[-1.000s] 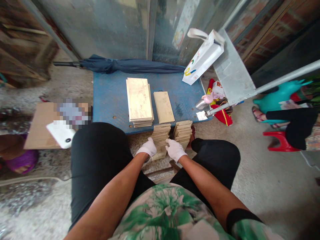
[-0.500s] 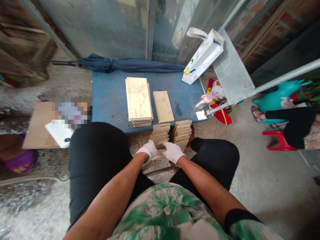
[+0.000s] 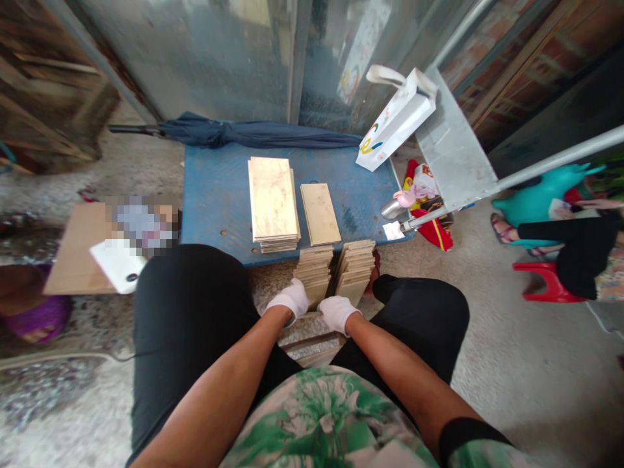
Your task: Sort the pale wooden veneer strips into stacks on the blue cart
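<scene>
Both my hands wear white gloves and sit low between my knees, at the front of the left row of thin wooden boards, which stand leaning one behind another. My left hand has its fingers closed at the left edge of the front board. Curled near that board's lower right corner is my right hand; its fingertips are partly hidden. A second row of boards leans just beyond my right hand. On the blue bench lie a stack of boards and a smaller pile.
The blue bench spans the front, with a folded umbrella along its back. A white paper bag and metal cup are at the right. Cardboard lies left. Another person sits far right near a red stool.
My hands have shifted slightly down in the picture and the board between them now rests more upright against the left row. The whole view has tilted a little.
</scene>
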`<action>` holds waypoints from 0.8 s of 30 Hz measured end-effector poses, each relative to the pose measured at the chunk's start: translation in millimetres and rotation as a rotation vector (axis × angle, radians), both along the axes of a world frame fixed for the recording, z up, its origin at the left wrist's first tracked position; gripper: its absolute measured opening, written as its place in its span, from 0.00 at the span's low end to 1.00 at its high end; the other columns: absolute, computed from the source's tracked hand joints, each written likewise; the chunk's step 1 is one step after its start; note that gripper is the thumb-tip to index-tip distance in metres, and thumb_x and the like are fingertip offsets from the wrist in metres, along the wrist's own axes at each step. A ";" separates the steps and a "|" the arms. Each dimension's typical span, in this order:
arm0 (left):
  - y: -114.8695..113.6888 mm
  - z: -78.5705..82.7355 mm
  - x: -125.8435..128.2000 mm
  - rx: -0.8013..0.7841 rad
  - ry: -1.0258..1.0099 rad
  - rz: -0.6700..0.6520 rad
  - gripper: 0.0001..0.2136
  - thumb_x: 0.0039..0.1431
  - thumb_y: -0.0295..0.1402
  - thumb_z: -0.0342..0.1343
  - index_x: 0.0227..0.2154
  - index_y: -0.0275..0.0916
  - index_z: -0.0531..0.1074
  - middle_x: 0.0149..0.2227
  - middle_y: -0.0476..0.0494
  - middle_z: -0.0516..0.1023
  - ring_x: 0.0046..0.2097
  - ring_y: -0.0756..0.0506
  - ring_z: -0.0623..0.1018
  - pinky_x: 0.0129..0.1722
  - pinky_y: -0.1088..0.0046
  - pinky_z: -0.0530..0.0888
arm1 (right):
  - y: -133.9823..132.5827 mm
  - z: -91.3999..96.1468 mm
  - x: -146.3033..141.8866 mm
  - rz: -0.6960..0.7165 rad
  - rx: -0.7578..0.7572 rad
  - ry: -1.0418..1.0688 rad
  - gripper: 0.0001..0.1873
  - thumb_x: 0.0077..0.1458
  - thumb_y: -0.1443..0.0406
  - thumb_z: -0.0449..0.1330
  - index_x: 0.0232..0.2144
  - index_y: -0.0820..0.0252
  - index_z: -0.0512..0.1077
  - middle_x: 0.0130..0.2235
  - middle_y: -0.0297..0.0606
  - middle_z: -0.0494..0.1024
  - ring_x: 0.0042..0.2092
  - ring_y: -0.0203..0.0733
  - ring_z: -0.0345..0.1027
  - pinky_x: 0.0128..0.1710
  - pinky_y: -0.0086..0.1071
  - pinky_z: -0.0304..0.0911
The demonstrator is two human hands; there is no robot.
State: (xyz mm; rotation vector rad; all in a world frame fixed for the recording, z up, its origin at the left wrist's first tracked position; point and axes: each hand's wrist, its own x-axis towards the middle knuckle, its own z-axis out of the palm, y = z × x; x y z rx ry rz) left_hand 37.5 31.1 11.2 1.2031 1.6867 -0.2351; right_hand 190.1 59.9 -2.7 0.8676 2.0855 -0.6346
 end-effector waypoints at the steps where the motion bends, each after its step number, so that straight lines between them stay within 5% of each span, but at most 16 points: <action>1: 0.2 -0.6 -0.2 -0.006 0.004 0.004 0.20 0.64 0.39 0.56 0.55 0.36 0.68 0.54 0.37 0.73 0.51 0.41 0.76 0.50 0.55 0.75 | 0.5 -0.3 -0.9 0.004 0.004 -0.005 0.16 0.59 0.58 0.58 0.42 0.61 0.80 0.43 0.53 0.81 0.47 0.56 0.77 0.47 0.44 0.69; 7: 1.5 -6.9 -1.0 0.035 -0.056 -0.003 0.18 0.63 0.37 0.57 0.53 0.37 0.69 0.53 0.38 0.73 0.51 0.41 0.76 0.50 0.56 0.75 | 21.0 12.9 -6.3 0.011 0.002 -0.022 0.16 0.59 0.58 0.58 0.42 0.62 0.80 0.44 0.54 0.81 0.47 0.56 0.77 0.44 0.40 0.69; 15: 5.0 4.6 -4.9 0.147 -0.219 0.118 0.15 0.59 0.33 0.60 0.49 0.36 0.74 0.50 0.38 0.78 0.51 0.41 0.78 0.54 0.60 0.73 | 72.5 78.2 0.2 -0.056 -0.036 0.098 0.19 0.59 0.49 0.57 0.33 0.57 0.78 0.32 0.38 0.81 0.33 0.40 0.72 0.28 0.28 0.55; 19: 8.9 13.7 -9.2 0.211 -0.337 0.257 0.18 0.53 0.27 0.59 0.49 0.39 0.76 0.51 0.41 0.80 0.51 0.41 0.79 0.52 0.71 0.72 | 99.1 107.1 14.7 -0.255 -0.037 0.292 0.25 0.55 0.47 0.60 0.20 0.60 0.67 0.23 0.32 0.71 0.25 0.34 0.61 0.25 0.29 0.47; 24: 11.6 23.1 -9.3 0.278 -0.482 0.454 0.20 0.55 0.31 0.56 0.52 0.40 0.75 0.51 0.45 0.80 0.52 0.42 0.78 0.52 0.72 0.74 | 134.7 131.3 32.8 -0.590 -0.159 0.552 0.21 0.53 0.50 0.60 0.20 0.58 0.64 0.22 0.32 0.68 0.25 0.35 0.59 0.23 0.29 0.53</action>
